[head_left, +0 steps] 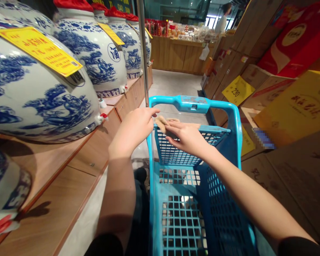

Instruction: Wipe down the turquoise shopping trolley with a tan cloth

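Clerk: Entry one, centre?
Checker: Right grip, fingers laid over a beige cloth and grasping it; cloth sits under those fingers, on the top edge of a blue lattice panel
Clerk: Left grip?
Checker: Just left of the cloth, a finger extended toward it; whether clenched on the cloth's end or on the blue cart, cannot tell
Clerk: Step in hand?
Checker: Wiping, by my judgement; the panel's top edge looks to be the part under treatment
Clerk: Next move calls for?
Checker: Likely light pressure and a straight stroke along that edge, cloth bunched under the fingers
Clerk: Next ring out?
Checker: Cart, around and below both grips; its handle, just beyond them; metal pole, rising just beyond the left grip
Clerk: Outer lots?
Checker: Left of the grips, blue-and-white jars with red covers, on a wooden cabinet; right, stacked cartons and a yellow price sign; far ahead, a worktop bearing packaged goods
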{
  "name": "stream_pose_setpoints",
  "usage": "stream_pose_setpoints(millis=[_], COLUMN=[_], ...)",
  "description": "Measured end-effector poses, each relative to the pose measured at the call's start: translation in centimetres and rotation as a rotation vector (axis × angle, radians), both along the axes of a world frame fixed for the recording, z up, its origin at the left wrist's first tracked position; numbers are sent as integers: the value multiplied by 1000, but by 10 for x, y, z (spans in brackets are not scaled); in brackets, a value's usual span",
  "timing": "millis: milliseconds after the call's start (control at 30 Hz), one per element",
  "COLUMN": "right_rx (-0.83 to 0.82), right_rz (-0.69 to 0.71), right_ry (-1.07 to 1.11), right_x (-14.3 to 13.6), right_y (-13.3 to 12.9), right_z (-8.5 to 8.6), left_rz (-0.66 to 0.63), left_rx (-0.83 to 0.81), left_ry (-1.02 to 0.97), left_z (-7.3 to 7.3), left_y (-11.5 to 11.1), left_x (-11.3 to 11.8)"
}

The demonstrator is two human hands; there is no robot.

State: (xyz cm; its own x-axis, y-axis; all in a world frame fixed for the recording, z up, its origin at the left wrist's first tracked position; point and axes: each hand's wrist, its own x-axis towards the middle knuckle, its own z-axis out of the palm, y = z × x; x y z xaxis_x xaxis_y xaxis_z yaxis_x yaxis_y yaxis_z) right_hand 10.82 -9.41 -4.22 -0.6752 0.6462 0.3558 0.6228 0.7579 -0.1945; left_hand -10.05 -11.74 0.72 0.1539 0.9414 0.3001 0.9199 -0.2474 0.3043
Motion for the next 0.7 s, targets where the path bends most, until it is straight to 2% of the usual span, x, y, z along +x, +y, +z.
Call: stream_pose_setpoints(millis=[67,133,267,333,467,567,700], right_rx=[-87,-221,-458,-482,-453,-476,-470], right_rz=[66,63,76,69,-98,-102,-26], right_ry=[72,163,477,666,922,974,823], right_x=[5,14,35,43,55,58,53], right_y=[4,7,15,21,30,29,24], right_z=[1,7,19,19,16,19,26], left_rz=[-1,-17,-118,-239,-464,-533,-525], left_rx=[-6,-6,7,0,-83,-180,-205], left_ry=[-5,-21,-103,-170,-336,-426,-478], left_z=[0,0,-2,-5,-12,-17,-21], left_y=[0,-1,0,3,16,23,26], left_x=[-1,-2,-2,0,6,12,21])
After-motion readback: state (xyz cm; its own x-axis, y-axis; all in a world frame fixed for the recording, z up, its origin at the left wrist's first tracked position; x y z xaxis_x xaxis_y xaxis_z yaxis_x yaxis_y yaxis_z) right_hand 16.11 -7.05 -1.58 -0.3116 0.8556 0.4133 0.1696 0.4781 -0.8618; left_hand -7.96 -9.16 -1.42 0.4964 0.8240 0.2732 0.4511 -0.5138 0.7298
